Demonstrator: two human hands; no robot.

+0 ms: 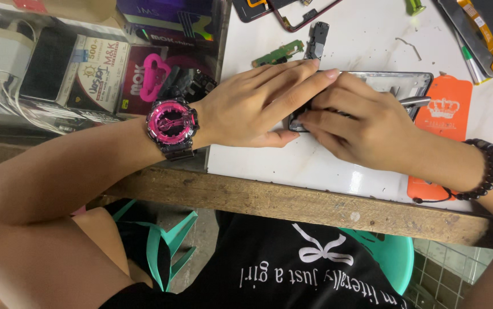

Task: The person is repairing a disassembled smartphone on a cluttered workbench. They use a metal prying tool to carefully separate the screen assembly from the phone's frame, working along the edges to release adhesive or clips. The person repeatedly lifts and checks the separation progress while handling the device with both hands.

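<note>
Fingers of the left hand [258, 106] are laid flat and pressed together on an opened phone frame [395, 83] on the white worktop [315, 166]. Metal tweezers [415, 102] are gripped by the curled right hand [361, 126] (a green circuit board [278, 53] lies nearby).

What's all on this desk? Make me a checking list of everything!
Surface: white tabletop with worn wooden front edge.
Job's things: opened black phone frame lying flat; thin metal tool in right hand.
Clutter: small green circuit board, orange card, loose phone parts at the far edge.
Hands: left hand pressing on the frame; right hand gripping the tool.
Cables: white cords at left.
Surroundings: boxed accessories, teal plastic chair.
</note>
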